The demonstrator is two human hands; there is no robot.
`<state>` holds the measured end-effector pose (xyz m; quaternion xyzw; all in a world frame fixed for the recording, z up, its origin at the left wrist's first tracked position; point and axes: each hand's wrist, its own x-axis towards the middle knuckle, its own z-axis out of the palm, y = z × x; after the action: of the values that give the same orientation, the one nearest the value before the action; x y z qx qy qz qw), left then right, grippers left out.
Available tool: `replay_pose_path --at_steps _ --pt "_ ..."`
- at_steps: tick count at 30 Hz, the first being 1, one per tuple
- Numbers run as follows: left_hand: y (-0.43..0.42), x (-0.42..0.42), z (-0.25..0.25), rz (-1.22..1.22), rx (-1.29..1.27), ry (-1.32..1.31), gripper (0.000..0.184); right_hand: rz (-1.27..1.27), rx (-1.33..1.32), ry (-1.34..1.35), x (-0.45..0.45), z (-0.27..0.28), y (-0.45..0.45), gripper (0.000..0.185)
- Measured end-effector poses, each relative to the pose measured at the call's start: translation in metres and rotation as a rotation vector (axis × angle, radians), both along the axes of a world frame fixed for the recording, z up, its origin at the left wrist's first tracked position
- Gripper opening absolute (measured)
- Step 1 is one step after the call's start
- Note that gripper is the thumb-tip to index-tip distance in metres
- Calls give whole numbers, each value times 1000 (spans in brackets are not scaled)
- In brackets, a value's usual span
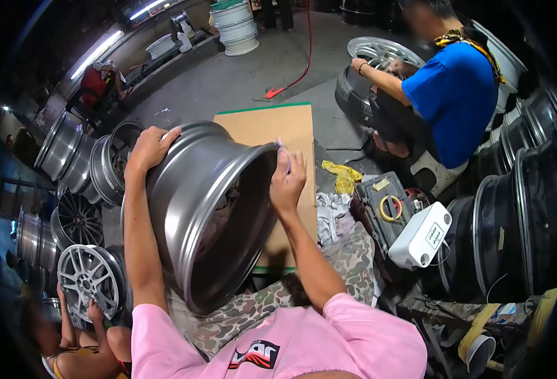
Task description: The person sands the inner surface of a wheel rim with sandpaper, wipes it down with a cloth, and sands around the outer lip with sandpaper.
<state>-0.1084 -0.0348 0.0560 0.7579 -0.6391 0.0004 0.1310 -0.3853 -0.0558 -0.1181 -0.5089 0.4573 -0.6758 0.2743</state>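
A bare grey metal wheel rim (193, 170) stands tilted in front of me, its open barrel facing right and toward me. My left hand (154, 146) grips the rim's far left edge, thumb laid along the barrel. At the right lip of the opening, my right hand (289, 180) is closed, fingers bent, with a small pale piece (280, 145) showing at the fingertips. That piece is blurred, and I cannot tell its material. Beneath the rim lies a brown cardboard sheet (266, 123) with green edges. Camouflage cloth (348, 256) covers my lap.
A white box-shaped device (420, 235), yellow tape roll (390, 208) and yellow cloth (341, 177) sit at right. Stacked rims (499, 227) line both sides. One co-worker (455, 95) handles a wheel at upper right; another (79, 354) holds a spoked wheel (89, 281) at lower left.
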Motion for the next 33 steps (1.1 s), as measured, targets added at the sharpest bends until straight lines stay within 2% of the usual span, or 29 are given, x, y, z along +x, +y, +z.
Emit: replay_pose_path --at_steps 2,4,7,11,14,15,16,18,20,21,24,25,29,33 --pt "2 -9 12 6 30 -11 59 -42 -1 30 1 -9 -27 30" --pt "-2 -2 6 5 1 -91 59 -62 -51 34 3 -1 -18 29" --pt "1 -4 8 20 12 -38 58 -41 -140 77 -7 4 3 28" --pt "5 -18 15 47 36 -19 57 -83 -10 100 -5 -12 -21 27" --pt "-3 9 -2 -35 -38 -92 58 -10 -94 109 -10 8 10 29" --pt "-4 4 1 -12 17 -42 58 -78 -163 143 -10 -1 2 28" --pt "-2 0 6 14 66 3 59 -76 -62 195 -12 -9 -8 28" --pt "1 2 4 -13 26 -28 59 -51 28 127 -12 -12 -21 28" --pt "-4 3 3 -27 10 -50 59 -65 -81 142 -10 -9 -8 28" --pt "-5 6 1 -26 16 -31 60 -41 -149 68 -12 1 3 27" --pt "-3 2 5 -38 49 13 62 -93 -58 168 -10 -24 -23 27" --pt "-5 4 4 -27 37 -46 61 -77 14 165 -11 -27 -29 27" --pt "-8 11 -1 -68 17 -60 61 11 -101 50 -15 -1 0 28" --pt "0 -3 7 -25 68 -28 59 107 40 -115 -13 -9 -24 29"
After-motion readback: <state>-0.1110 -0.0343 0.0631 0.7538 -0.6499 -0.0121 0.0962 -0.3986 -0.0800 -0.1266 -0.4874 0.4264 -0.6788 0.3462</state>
